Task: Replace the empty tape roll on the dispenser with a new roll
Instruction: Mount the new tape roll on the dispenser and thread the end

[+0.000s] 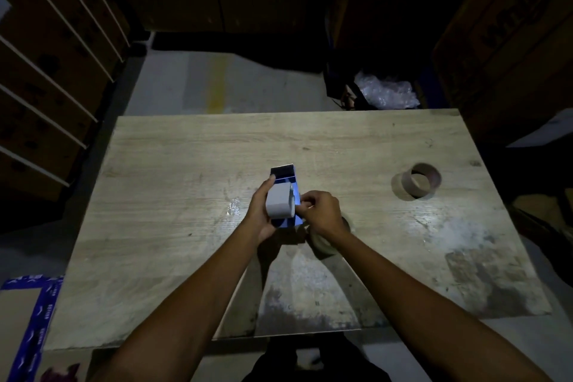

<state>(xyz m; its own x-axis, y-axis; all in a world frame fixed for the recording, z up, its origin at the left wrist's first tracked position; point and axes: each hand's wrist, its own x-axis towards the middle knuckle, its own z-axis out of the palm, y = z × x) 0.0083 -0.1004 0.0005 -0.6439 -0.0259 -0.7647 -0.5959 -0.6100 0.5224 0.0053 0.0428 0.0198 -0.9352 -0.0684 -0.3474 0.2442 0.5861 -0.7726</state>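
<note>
Both hands meet at the blue dispenser (286, 175). The left hand (260, 214) curls round its side and the grey roll (279, 203) mounted in it, while the right hand (322, 211) pinches the roll's edge. Just right of the dispenser, under the right wrist, lies a second roll (322, 245). Well to the right, a cardboard core (421, 181) stands on the wooden surface (186, 164).

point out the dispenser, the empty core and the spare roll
dispenser (282, 173), head view, dark plate below its teeth
empty core (418, 187), head view, near outer wall
spare roll (321, 245), head view, visible near edge
</note>
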